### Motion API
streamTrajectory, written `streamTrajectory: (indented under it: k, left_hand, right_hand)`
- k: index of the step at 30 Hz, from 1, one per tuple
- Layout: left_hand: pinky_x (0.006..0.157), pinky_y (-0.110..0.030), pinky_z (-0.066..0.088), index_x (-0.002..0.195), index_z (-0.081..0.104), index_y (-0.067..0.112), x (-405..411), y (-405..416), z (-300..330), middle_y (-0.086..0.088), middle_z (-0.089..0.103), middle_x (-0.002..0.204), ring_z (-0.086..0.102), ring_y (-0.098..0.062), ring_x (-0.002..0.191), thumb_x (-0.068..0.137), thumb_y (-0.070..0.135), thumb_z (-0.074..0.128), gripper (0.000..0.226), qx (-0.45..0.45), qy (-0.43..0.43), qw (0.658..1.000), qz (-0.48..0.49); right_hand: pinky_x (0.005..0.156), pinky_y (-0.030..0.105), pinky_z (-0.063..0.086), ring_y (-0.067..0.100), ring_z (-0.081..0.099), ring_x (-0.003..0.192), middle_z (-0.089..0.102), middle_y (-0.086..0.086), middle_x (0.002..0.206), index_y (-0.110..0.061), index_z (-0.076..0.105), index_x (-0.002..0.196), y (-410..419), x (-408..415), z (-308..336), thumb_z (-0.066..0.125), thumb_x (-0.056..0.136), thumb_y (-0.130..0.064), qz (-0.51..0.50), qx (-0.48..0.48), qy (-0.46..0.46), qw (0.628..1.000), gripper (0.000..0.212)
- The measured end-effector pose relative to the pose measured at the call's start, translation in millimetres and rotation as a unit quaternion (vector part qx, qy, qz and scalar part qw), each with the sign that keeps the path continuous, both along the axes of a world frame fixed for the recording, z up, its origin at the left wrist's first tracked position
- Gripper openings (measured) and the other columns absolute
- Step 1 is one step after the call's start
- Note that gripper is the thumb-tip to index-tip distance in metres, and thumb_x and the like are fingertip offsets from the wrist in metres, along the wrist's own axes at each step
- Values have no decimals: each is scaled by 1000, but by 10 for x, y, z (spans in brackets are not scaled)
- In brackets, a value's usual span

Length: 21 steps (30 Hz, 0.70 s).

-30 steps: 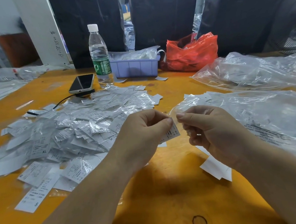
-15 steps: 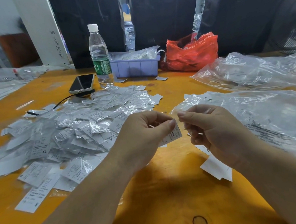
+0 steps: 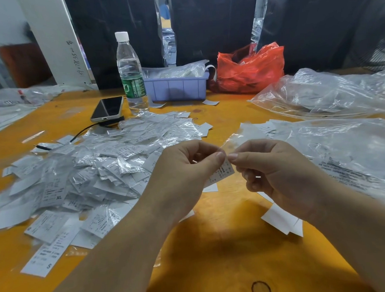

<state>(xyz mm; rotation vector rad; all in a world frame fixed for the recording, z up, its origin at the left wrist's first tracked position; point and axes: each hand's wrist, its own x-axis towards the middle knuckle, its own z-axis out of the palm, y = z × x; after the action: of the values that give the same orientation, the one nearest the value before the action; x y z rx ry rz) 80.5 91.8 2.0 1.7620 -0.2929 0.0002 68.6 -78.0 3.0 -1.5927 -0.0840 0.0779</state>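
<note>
Two hands are held up close together over the orange wooden table (image 3: pixel 215 246). The left hand (image 3: pixel 186 168) pinches a small white paper label with tiny black print (image 3: pixel 222 174) between its thumb and curled fingers. The label is in the air, just above the table, between the two hands. The right hand (image 3: pixel 276 174) has its fingers curled in, and its thumb and first finger pinch a little clear plastic bag (image 3: pixel 234 141) right at the label's top corner. The two thumb tips almost touch. On the left lies a big heap of white labels in shiny clear wraps (image 3: pixel 98 169). A few plain white paper slips (image 3: pixel 281 219) lie under the right wrist. Farther back stand a clear water bottle with a white cap (image 3: pixel 130 73), a dark flat phone (image 3: pixel 107 108), a light purple plastic tray (image 3: pixel 176 89) and a crumpled red plastic bag (image 3: pixel 250 67). Large clear plastic bags (image 3: pixel 330 94) lie on the right.
</note>
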Motion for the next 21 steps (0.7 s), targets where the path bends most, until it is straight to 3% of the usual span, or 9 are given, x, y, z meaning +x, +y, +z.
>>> streamTrajectory:
  k: [3,9,14,21]
  left_hand:
    - [58,-14,49,79,76,25,0,10,13,-1,71,81,61,-2,69,86,27,71,9,-16,7,1000,3]
    - [50,-9,43,79,73,23,-3,6,27,8,69,72,58,7,62,87,25,69,10,-30,21,999,2]
    - [52,-10,43,81,75,22,9,-4,19,0,69,80,58,6,62,87,22,70,7,-22,36,999,2]
    - [50,-9,43,81,75,22,6,1,10,11,69,70,60,8,62,87,23,70,8,-19,44,999,-11]
  right_hand:
    - [47,23,37,13,42,56,54,1,60,-16,73,65,-4,18,-17,73,78,-14,-1,-1,2,1000,13]
    - [47,23,38,12,44,55,56,2,61,-17,74,66,14,2,-15,74,69,-20,22,5,1,1000,4]
    - [47,21,40,10,44,55,54,-1,59,-17,71,60,3,7,6,72,67,-27,-2,14,3,1000,12]
    - [47,21,39,11,44,55,53,1,60,-17,69,56,4,8,17,72,66,-33,-11,30,7,999,19]
